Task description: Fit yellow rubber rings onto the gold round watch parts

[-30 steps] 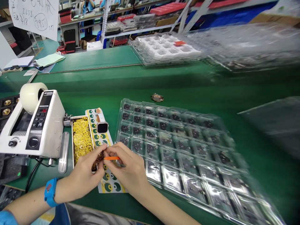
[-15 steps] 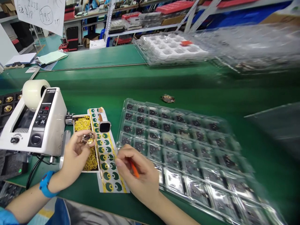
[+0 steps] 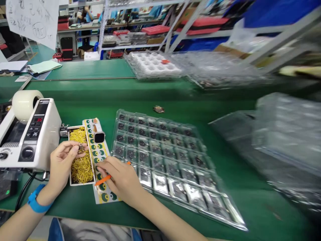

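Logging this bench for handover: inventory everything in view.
bench: one, green, throughout
tape machine: one, white, left
tape roll: one, whitish, on it
open box: one, pale, by machine
yellow pieces: many, in box
sticker sheet: one, multicoloured, right of box
smartwatch: one, silvery, on sheet
compartment tray: at least one, clear, centre
loose part: one, metallic, behind it
other trays: several, clear, back and right
sign: one, white, upper left
shelves: several, grey, background
left hand: one, holding metallic piece
right hand: one, holding orange tool
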Tool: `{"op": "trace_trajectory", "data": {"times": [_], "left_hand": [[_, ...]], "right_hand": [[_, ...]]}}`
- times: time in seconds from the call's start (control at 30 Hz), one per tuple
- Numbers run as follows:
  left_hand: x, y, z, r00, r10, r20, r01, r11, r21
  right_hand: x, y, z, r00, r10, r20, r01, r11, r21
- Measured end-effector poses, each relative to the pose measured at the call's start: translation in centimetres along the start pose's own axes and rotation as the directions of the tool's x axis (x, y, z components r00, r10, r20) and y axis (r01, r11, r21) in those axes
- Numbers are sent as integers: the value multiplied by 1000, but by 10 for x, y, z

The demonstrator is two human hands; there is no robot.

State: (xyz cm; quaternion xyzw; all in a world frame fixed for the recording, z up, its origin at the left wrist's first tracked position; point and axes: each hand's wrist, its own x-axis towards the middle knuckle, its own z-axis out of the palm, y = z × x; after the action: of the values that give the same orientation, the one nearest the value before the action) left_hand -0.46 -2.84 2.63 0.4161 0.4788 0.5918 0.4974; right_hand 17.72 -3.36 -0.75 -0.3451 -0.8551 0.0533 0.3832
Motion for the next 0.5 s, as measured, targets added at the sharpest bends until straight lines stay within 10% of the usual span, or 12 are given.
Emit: {"op": "trace_trajectory", "data": {"times": [0.23, 0.4, 0.5], "left_hand": [[1, 4, -1, 999, -34, -11, 34, 999, -40], [-2, 2, -1, 999, -51, 10, 51, 998, -26], [-1, -1, -1, 997, -67, 45, 68, 998, -16]], "right_hand": [[-60, 103, -96, 939, 288, -186, -342, 826, -448], [-110, 164, -162, 899, 436, -32, -415, 828, -377], [-115, 175, -165, 877, 448, -172, -480, 815, -324]]}}
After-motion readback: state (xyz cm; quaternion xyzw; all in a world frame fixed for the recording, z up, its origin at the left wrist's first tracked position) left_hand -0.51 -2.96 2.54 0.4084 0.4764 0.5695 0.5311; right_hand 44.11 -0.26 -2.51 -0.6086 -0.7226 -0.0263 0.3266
